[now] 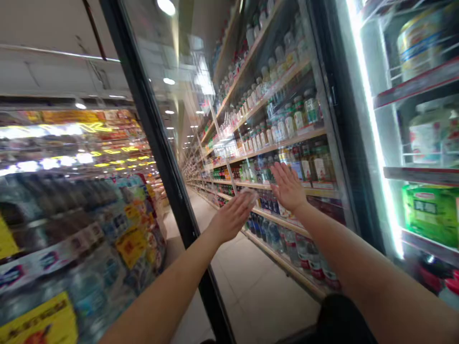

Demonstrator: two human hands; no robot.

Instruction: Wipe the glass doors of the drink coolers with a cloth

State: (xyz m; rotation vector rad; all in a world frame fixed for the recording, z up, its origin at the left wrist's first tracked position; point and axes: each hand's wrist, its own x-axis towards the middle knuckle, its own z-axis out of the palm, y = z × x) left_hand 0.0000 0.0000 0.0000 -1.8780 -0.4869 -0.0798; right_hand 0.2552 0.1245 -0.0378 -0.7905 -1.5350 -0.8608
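Observation:
A glass door [229,267] with a black frame [154,129] stands open and tilted across the view. My left hand [231,219] reaches up to the glass, its fingers together over a crumpled white wipe [250,192] that shows at the fingertips. To its right, my right hand [289,187] is open, flat, with the fingers stretched out at the glass and nothing in it. Whether the right palm touches the pane I cannot tell. Long shelves of bottles [287,129] show in the glass behind both hands.
On the right is a lit cooler with wire shelves, holding white-capped bottles [426,131] and a green pack [430,212]. Stacked bottled drinks [82,282] with yellow price signs [43,325] stand left of the door. Tiled floor [186,315] lies below.

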